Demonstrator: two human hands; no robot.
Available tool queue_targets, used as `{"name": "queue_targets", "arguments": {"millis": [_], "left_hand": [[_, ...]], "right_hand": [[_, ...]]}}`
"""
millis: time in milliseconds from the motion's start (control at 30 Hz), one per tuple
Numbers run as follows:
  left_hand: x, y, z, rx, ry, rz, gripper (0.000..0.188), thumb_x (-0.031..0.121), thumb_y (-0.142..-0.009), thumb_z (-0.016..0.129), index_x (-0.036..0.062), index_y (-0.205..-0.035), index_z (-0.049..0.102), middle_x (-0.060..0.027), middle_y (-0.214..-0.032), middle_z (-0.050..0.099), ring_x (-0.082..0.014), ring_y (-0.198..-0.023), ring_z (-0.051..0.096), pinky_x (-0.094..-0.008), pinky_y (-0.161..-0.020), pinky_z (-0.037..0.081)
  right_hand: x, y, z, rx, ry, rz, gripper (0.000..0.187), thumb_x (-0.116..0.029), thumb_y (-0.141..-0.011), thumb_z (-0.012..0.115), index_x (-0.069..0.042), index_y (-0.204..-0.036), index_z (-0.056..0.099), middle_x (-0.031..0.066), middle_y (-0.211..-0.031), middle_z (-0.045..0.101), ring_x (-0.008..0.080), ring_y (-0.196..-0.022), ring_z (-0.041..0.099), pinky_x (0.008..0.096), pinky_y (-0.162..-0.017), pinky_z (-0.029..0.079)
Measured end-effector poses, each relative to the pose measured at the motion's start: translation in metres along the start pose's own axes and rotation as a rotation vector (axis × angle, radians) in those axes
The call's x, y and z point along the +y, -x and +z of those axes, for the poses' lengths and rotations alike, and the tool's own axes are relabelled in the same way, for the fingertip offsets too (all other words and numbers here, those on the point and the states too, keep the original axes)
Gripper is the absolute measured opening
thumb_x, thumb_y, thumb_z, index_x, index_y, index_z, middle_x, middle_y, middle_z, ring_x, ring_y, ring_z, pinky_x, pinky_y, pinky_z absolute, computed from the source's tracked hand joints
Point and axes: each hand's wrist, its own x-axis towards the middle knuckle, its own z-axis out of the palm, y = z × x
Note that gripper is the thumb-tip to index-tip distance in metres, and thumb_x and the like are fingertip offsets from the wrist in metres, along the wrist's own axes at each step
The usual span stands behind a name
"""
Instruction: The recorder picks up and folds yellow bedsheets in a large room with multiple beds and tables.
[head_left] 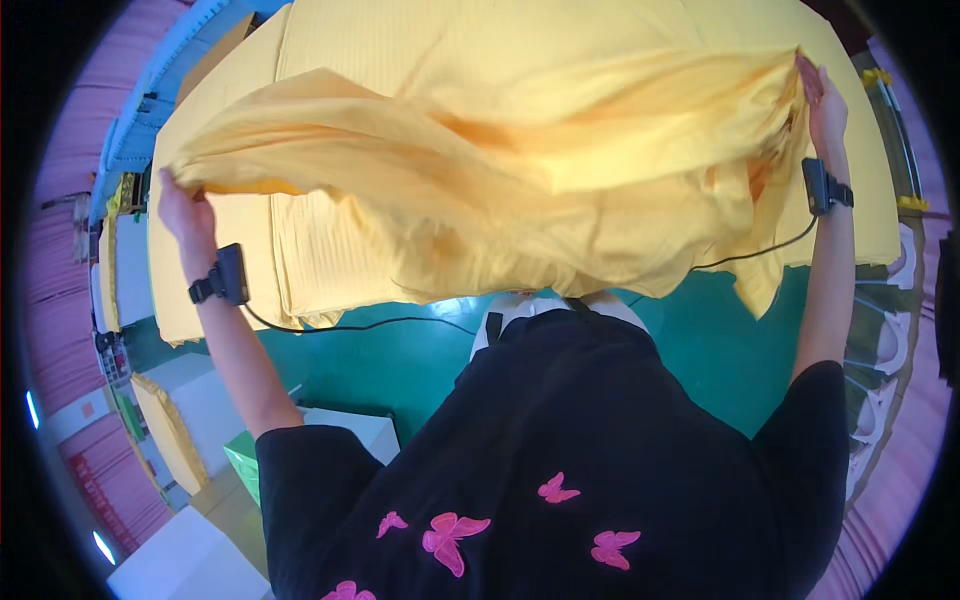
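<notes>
A large yellow cloth (480,170) hangs stretched between my two hands, sagging in loose folds in the middle. My left hand (188,215) is closed on its left end. At the far right my right hand (825,110) grips the other end, raised higher than the left. Beneath the cloth lies a wide table or bed top covered in yellow ribbed fabric (230,270). The cloth's lower folds hang over the near edge of this surface, and one corner (758,295) dangles toward the floor.
A thin black cable runs from a dark device (232,274) on my left wrist; another device (818,187) is on the right wrist. The floor (710,330) is green. White boxes (190,555) stand at the lower left. White curved brackets (890,340) line the right side.
</notes>
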Motion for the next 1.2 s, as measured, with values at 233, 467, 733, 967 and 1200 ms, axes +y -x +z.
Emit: {"name": "queue_targets", "arguments": {"millis": [233, 467, 733, 967, 1200], "left_hand": [[-0.029, -0.030, -0.046, -0.210, 0.505, -0.079, 0.052, 0.041, -0.106, 0.027, 0.0037, -0.132, 0.052, -0.0139, -0.137, 0.054, -0.0295, -0.125, 0.052, -0.0466, -0.109, 0.039], [-0.160, 0.090, -0.041, -0.201, 0.474, -0.616, 0.042, 0.035, -0.104, 0.041, 0.0063, -0.132, 0.052, -0.0108, -0.131, 0.060, -0.0249, -0.119, 0.058, -0.0412, -0.104, 0.046], [-0.214, 0.245, 0.043, -0.491, 0.083, -0.659, 0.051, 0.037, -0.096, 0.059, 0.0103, -0.138, 0.048, -0.0117, -0.138, 0.049, -0.0235, -0.126, 0.047, -0.0478, -0.100, 0.043], [-0.143, 0.350, 0.192, -0.644, -0.809, 0.608, 0.092, 0.030, -0.080, 0.074, -0.0038, -0.149, 0.023, -0.0273, -0.153, 0.027, -0.0423, -0.143, 0.024, -0.0471, -0.117, 0.021], [-0.127, 0.434, 0.287, -1.561, -0.825, 0.768, 0.066, 0.029, -0.081, 0.073, 0.0001, -0.133, 0.048, -0.0173, -0.143, 0.044, -0.0354, -0.134, 0.041, -0.0465, -0.107, 0.039]], "right_hand": [[0.065, 0.015, -0.028, -0.087, 0.621, -0.227, 0.072, -0.043, -0.095, 0.058, -0.011, -0.152, 0.028, 0.0174, -0.149, 0.040, 0.0285, -0.141, 0.035, 0.0425, -0.115, 0.028], [0.217, 0.197, -0.015, -0.261, 1.109, -0.210, 0.078, -0.024, -0.080, 0.075, -0.008, -0.146, 0.038, 0.0218, -0.150, 0.035, 0.0371, -0.140, 0.033, 0.0428, -0.114, 0.031], [0.217, 0.295, -0.010, 0.042, 1.142, -0.132, 0.070, -0.027, -0.083, 0.073, -0.004, -0.141, 0.043, 0.0237, -0.148, 0.038, 0.0392, -0.137, 0.036, 0.0440, -0.112, 0.033], [0.199, 0.279, -0.095, -0.027, 1.319, -0.049, 0.063, -0.031, -0.082, 0.074, -0.003, -0.134, 0.053, 0.0217, -0.143, 0.045, 0.0364, -0.133, 0.042, 0.0430, -0.110, 0.037], [0.218, 0.243, -0.029, 0.136, 1.218, -0.025, 0.040, -0.031, -0.084, 0.072, -0.001, -0.111, 0.066, 0.0182, -0.128, 0.059, 0.0353, -0.122, 0.052, 0.0428, -0.102, 0.041]]}}
